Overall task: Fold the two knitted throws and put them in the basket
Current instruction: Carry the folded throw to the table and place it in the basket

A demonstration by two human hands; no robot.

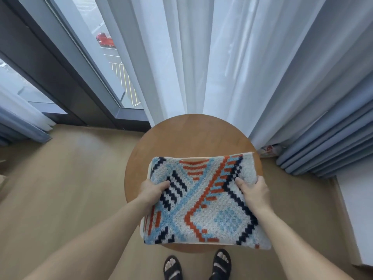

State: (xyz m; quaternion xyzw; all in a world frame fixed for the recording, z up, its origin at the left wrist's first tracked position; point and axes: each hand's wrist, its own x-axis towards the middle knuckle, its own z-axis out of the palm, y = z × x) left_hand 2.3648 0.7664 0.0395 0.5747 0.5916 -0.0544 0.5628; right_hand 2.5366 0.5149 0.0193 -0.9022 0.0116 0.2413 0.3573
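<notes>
One blue, white and orange patterned knitted throw (203, 201) is folded into a compact rectangle above the round wooden table (191, 134), gripped by its side edges in the left hand (154, 188) and right hand (254, 189). Neither second throw nor basket shows, so binning looks pending.

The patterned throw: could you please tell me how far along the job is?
Done: the patterned throw already looks folded into a compact rectangle. In hand: the left hand and right hand grip its sides over the round table. Left: it is not yet in a basket; neither basket nor second throw is in view.
</notes>
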